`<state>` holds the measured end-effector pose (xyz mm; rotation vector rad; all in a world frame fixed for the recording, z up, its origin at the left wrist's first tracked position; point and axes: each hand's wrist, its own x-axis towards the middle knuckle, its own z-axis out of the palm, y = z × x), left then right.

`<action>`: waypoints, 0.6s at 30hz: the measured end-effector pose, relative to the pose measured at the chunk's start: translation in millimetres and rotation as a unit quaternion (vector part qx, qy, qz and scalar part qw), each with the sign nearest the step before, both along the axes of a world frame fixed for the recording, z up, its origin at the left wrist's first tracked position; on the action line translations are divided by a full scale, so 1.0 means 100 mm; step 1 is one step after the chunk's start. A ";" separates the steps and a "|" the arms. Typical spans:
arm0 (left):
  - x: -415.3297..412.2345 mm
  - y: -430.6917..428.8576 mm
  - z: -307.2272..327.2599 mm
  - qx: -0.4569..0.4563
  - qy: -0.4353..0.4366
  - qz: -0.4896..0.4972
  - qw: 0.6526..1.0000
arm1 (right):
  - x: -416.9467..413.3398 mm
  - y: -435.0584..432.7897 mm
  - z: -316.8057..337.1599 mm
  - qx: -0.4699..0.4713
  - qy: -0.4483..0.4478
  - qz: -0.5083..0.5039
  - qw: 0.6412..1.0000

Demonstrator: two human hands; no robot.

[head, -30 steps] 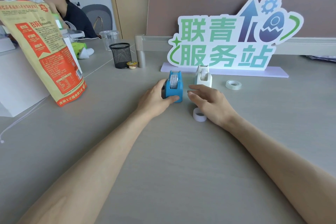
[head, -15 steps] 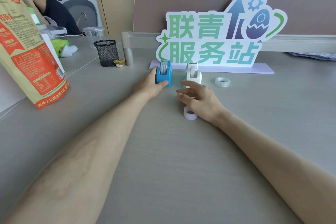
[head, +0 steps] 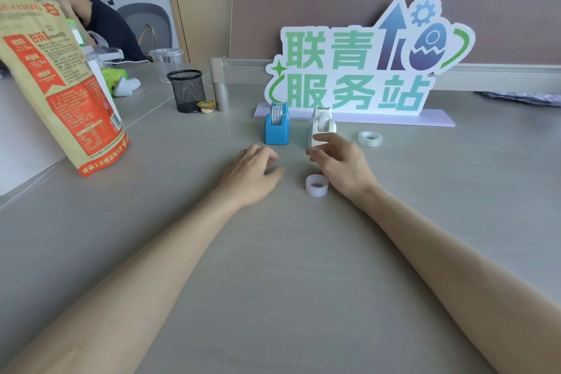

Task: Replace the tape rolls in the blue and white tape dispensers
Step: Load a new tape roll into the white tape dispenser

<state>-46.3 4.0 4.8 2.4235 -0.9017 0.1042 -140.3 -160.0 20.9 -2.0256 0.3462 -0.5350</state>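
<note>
The blue tape dispenser (head: 276,129) stands on the desk with a printed roll in it. Just to its right is the white tape dispenser (head: 322,121). My left hand (head: 252,173) lies on the desk a little in front of the blue dispenser, apart from it, fingers loosely curled and holding nothing. My right hand (head: 341,164) reaches the near end of the white dispenser; its forefinger lies against the front and hides the base. A white tape roll (head: 316,185) lies between my hands, beside my right thumb. A clear tape roll (head: 370,138) lies right of the white dispenser.
A standing sign with green characters (head: 358,70) is right behind the dispensers. A black mesh pen cup (head: 185,89) and a small yellow-lidded cup (head: 206,106) stand at the back left. A tall orange bag (head: 60,94) stands at left. A person sits at the far left.
My left hand has let go of the blue dispenser and drawn back toward me. My right hand's fingers have lifted off the desk to the white dispenser's front.
</note>
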 end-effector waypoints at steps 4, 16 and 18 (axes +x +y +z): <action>-0.31 0.02 0.06 0.006 0.050 -0.070 0.996 | -0.03 0.02 0.01 -0.023 0.000 -0.005 1.000; -0.12 -0.20 0.04 -0.119 0.084 -0.022 0.989 | -0.06 -0.02 0.04 0.002 -0.024 -0.052 0.998; 0.07 -0.14 0.05 -0.163 0.090 0.043 0.982 | -0.03 -0.03 0.03 -0.007 -0.035 -0.059 0.998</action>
